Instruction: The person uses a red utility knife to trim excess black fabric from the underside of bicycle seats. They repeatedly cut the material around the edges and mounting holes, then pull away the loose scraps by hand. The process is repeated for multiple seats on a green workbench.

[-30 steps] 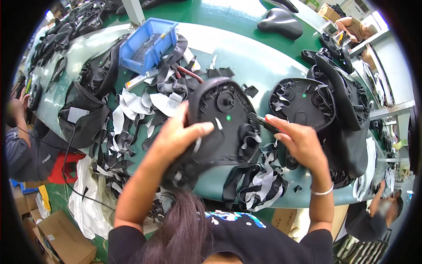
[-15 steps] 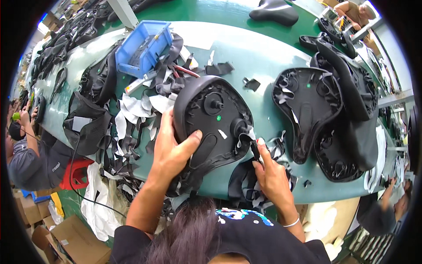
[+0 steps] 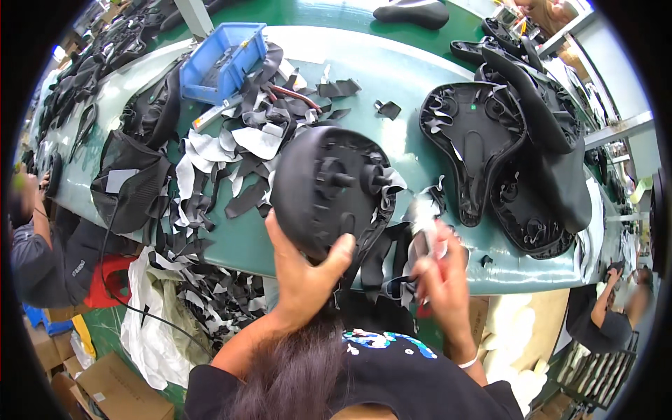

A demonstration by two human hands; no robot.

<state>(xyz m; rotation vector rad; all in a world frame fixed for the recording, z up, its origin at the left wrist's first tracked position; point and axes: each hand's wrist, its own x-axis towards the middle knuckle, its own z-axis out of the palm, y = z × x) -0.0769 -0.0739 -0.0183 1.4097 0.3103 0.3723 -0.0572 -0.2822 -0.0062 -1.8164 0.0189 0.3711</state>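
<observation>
My left hand (image 3: 308,276) grips a black bicycle saddle (image 3: 294,189), thumb on its underside and fingers around its side. The saddle is tilted, its hollow underside with two round posts partly facing me. A loose cover flap sticks out at its right rim. Just right of the saddle and apart from it, my right hand (image 3: 444,280) is closed around red-handled scissors (image 3: 422,241), smeared by motion. Black and grey trimmings (image 3: 378,259) lie beneath, between the hands.
More saddles (image 3: 472,140) are stacked at the right. Fabric scraps (image 3: 259,140) and a blue bin (image 3: 224,66) sit at the back left, beside a black mesh-like cover (image 3: 129,185). A cable (image 3: 150,318) hangs at the left. Other people work at both sides.
The saddle has tipped, showing more of its rounded outer side, and come slightly nearer. My right hand has moved away from its rim, toward me and to the right, with the scissors.
</observation>
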